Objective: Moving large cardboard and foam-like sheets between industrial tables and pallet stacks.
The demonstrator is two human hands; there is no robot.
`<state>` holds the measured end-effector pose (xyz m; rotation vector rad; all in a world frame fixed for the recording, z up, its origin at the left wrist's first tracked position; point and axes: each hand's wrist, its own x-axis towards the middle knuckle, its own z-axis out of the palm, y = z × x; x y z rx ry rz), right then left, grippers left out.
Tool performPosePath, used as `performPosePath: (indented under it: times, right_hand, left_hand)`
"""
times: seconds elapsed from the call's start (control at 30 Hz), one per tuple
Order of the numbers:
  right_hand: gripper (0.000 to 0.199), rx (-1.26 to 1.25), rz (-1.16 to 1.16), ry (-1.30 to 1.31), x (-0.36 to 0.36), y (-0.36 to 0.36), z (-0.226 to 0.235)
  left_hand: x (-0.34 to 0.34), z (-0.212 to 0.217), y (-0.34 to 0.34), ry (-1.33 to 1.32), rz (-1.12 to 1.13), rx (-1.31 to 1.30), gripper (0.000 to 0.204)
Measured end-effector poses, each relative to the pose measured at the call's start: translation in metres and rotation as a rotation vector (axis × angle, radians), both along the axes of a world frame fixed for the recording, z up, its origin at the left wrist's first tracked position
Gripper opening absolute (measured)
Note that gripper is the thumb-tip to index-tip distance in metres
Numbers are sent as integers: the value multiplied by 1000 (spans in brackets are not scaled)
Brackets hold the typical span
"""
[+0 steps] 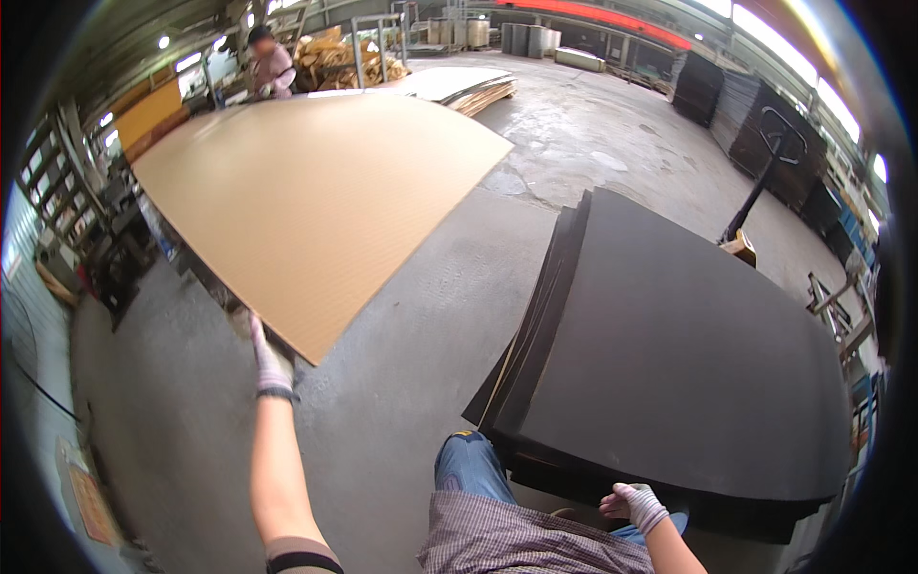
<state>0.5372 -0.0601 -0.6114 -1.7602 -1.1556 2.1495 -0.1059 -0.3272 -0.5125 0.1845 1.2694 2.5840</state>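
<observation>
The tan board (320,206) is a very large, thin sheet lying flat and raised off the floor (411,316), on a support hidden beneath it. Its near corner points toward the person, and its far edge reaches a co-worker (271,65) standing at the other end. A sheet this wide and thin will likely flex and sag if held at one point; it looks stiff along its edges but awkward and fairly heavy for one person, so it is best gripped at the edges, near a corner, with someone on the far side. The face looks smooth and could slide on what lies below.

The left hand (268,359), gloved, reaches out to the board's near left edge just by the corner and touches it; whether its fingers are curled under the edge I cannot tell. The right hand (636,504), also gloved, is loosely curled, grasping nothing, at the near edge of the dark stack (669,354) of black sheets to the right. A pallet jack (751,215) stands beyond that stack.
</observation>
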Motion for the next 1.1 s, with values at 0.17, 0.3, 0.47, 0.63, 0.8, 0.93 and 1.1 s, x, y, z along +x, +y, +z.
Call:
performPosePath:
  times: [0.17,0.3,0.47,0.63,0.8,0.93,1.1]
  right_hand:
    - [29,-35,87,136,-64,-16,30]
    - [34,186,236,53,-82,-16,68]
    - [33,216,281,34,-82,-12,90]
    - [32,316,363,58,-102,8,136]
    - [24,786,612,326,-144,25,224]
    - [26,1825,902,602,-214,11,370]
    - [38,2506,1235,672,-251,-99,513]
  left_hand:
    - [-29,-82,0,141,309,-747,59]
    - [74,-199,-37,-130,168,-520,39]
    - [217,-342,-182,-468,-46,-835,39]
    - [169,-238,-202,-377,40,-530,59]
    - [84,-61,-164,350,85,-511,53]
    - [116,53,-17,534,-282,-355,35]
    - [355,202,130,1682,-353,-585,24]
